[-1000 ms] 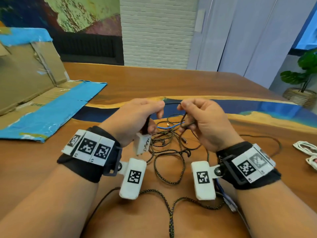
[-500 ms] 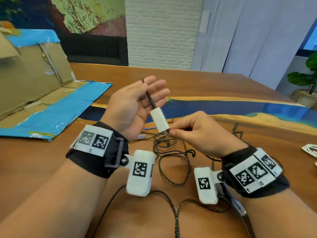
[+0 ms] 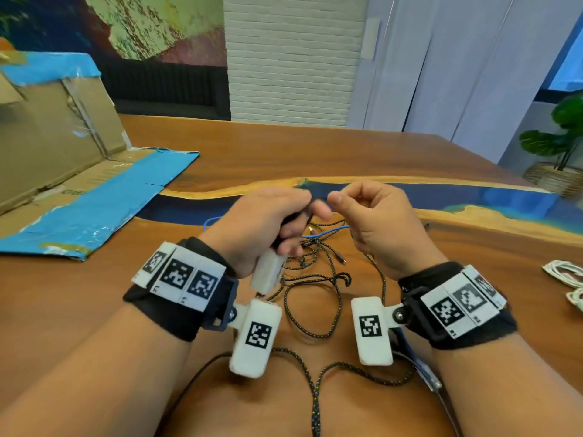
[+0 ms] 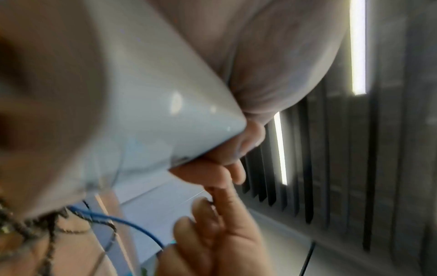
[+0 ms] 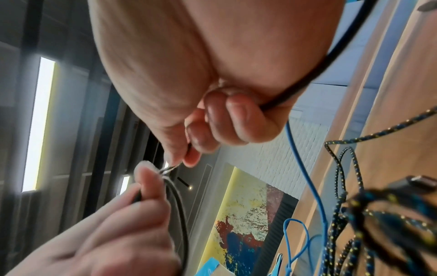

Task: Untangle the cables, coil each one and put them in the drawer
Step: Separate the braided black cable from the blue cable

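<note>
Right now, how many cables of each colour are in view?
Plain black cable: 1
Braided black-yellow cable: 1, as far as the tangle shows
Blue cable: 1
White cable bundles: 2
Total: 5

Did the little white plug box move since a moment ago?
Yes. The white plug box dropped from up beside the blue river strip to just above the left hand's wrist.

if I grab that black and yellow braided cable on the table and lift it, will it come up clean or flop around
Probably floppy: the braided cable lies in loose curves on the table. It likely won't lift clean, since its loops cross the blue cable near the left hand and right hand. It looks light and unlikely to roll.
</note>
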